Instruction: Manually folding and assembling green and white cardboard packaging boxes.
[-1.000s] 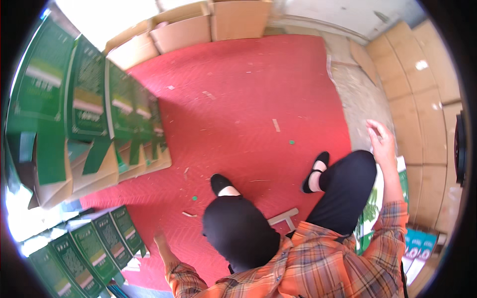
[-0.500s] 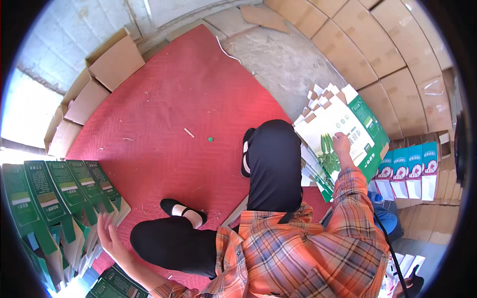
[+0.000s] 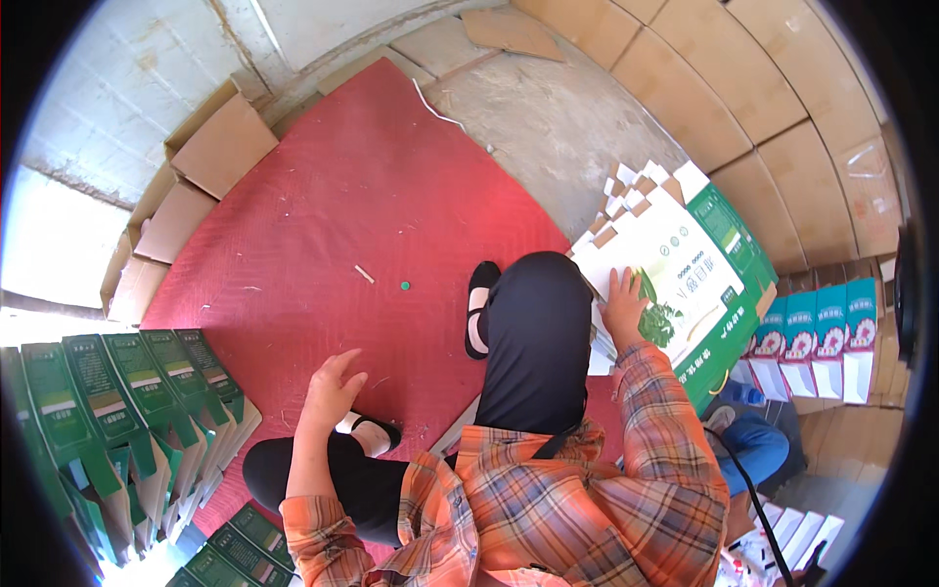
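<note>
My right hand [image 3: 626, 308] lies on the left part of a flattened green-and-white carton [image 3: 696, 269], its fingers stretched out over the printed vegetable picture. This carton tops a stack of similar flat ones, whose flaps jut out unevenly at the far end. My left hand [image 3: 335, 389] hovers above my left shin and black shoe, fingers apart and nothing in them. To its left stand several green cartons [image 3: 127, 377] in a leaning row, partly cut off by the picture's rim. More green cartons [image 3: 235, 553] sit at the lower left, below that row.
A red mat [image 3: 342, 215] covers the floor, with a small green disc [image 3: 405, 286] on it. Brown boxes [image 3: 704, 88] are stacked along the right. Teal-and-white boxes [image 3: 829, 328] stand beyond the flat stack, near another person's blue-clothed leg [image 3: 755, 455]. Open brown boxes [image 3: 225, 147] line the far left.
My left hand has moved right, away from the row of green cartons, toward my legs. My right hand has slid left and nearer across the top flat carton.
</note>
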Motion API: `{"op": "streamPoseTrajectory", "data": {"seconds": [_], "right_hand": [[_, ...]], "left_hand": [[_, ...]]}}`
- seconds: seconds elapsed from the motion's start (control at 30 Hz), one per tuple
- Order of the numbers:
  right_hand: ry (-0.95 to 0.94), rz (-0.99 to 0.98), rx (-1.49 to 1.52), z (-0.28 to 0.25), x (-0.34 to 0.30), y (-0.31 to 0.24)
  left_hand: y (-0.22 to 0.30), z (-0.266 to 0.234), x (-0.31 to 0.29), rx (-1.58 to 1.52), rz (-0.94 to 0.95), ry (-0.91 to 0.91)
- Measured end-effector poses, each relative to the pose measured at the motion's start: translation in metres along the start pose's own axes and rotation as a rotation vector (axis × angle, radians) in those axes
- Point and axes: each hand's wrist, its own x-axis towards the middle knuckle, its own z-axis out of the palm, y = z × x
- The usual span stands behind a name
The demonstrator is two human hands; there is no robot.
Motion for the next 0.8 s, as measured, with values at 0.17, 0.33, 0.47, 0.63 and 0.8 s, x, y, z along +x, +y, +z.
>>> {"op": "streamPoseTrajectory", "data": {"seconds": [0.17,0.33,0.47,0.63,0.8], "right_hand": [[0.081,-0.007,-0.135,0.018,0.020,0.003],[0.043,-0.006,-0.031,-0.030,0.022,0.003],[0.725,-0.092,0.014,-0.142,0.019,0.055],[1.015,0.004,-0.053,-0.342,-0.011,0.082],[1.190,-0.262,0.357,-0.411,-0.037,0.041]], "left_hand": [[-0.008,0.006,0.013,-0.068,0.088,0.050],[-0.004,0.000,0.014,-0.011,0.089,0.079],[0.017,-0.005,0.015,0.003,0.086,0.040],[0.010,-0.011,0.023,-0.114,0.223,0.122],[0.007,-0.034,0.019,-0.527,0.036,0.303]]}}
